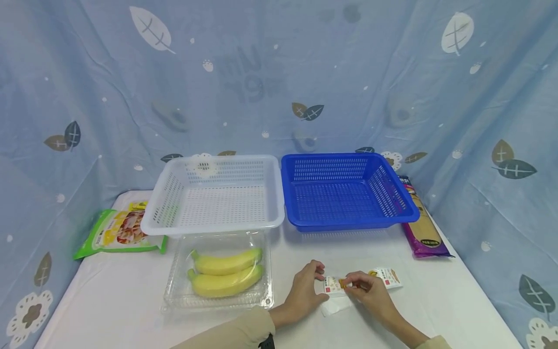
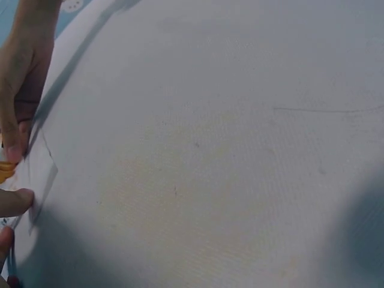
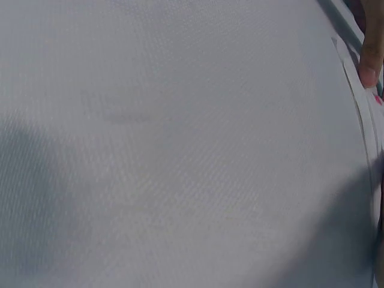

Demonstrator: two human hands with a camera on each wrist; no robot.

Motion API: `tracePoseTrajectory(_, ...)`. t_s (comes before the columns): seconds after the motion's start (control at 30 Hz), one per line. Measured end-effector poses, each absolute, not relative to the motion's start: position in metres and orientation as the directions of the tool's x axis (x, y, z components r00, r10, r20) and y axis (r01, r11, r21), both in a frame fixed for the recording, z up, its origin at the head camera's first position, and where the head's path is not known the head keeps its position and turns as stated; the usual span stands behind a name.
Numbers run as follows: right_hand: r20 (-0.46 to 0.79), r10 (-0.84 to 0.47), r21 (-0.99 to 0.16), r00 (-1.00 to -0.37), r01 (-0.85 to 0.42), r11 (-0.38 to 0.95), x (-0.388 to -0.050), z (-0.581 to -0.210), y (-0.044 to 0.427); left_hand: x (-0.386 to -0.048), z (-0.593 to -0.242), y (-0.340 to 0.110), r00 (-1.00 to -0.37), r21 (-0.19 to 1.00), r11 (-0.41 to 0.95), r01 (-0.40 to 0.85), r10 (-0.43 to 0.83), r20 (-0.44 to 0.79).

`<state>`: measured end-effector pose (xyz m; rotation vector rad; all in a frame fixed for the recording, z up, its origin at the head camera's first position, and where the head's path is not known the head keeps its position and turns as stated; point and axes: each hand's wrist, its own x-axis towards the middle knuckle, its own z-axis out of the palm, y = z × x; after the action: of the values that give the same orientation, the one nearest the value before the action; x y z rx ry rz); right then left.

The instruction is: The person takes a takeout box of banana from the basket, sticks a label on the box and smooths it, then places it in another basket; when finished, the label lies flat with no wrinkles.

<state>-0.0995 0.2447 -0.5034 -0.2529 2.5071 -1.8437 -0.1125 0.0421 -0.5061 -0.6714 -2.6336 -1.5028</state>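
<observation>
A printed white packet [image 1: 332, 286] with red and brown marks lies near the table's front. The left hand [image 1: 303, 292] holds its left end between thumb and fingers; in the left wrist view, a thumb [image 2: 17, 202] lies on its edge. Over the middle, the right hand [image 1: 376, 299] pinches at the packet beside a small orange-brown patch; its fingers hide the detail. More printed packaging [image 1: 389, 277] shows beyond the right hand; whether it is the same piece, I cannot tell. A pale flap [image 1: 336, 305] lies below. Only a fingertip [image 3: 368, 75] and a packet edge show in the right wrist view.
A white basket [image 1: 213, 226] and a blue basket [image 1: 348, 225] stand side by side behind. A clear box [image 1: 174, 295] with two bananas [image 1: 226, 285] is on the left. A green bag [image 1: 117, 230] lies far left, a purple and tan packet [image 1: 424, 230] on the right.
</observation>
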Motion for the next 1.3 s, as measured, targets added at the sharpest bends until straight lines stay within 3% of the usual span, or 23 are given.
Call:
tracePoseTrajectory(0.17,0.100,-0.255,-0.961,-0.962,-0.160,0.226,-0.100,-0.508,0.255,-0.113,-0.505,0.042,-0.906,0.760,0.515,0.396,0.355,0.232)
tracePoseTrajectory(0.5,0.048,-0.373,-0.976,-0.926,-0.123,0.180,-0.104,-0.507,0.264,-0.112,-0.503,0.041,-0.890,0.750,0.506,0.426,0.384,0.246)
tracePoseTrajectory(0.67,0.021,-0.372,-0.969,-0.928,-0.110,0.220,-0.106,-0.507,0.264,-0.115,-0.501,0.042,-0.876,0.776,0.463,0.427,0.423,0.230)
tracePoseTrajectory(0.93,-0.041,-0.324,-0.949,-0.945,-0.064,0.308,-0.107,-0.506,0.262,-0.118,-0.504,0.043,-0.789,0.779,0.340,0.528,0.536,0.301)
tracePoseTrajectory(1.2,-0.021,-0.384,-0.964,-0.923,-0.083,0.253,-0.108,-0.504,0.264,-0.116,-0.507,0.044,-0.826,0.753,0.461,0.469,0.532,0.188)
tracePoseTrajectory(1.3,-0.076,-0.398,-0.977,-0.914,-0.011,0.211,-0.107,-0.500,0.269,-0.114,-0.507,0.046,-0.835,0.734,0.486,0.474,0.513,0.199)
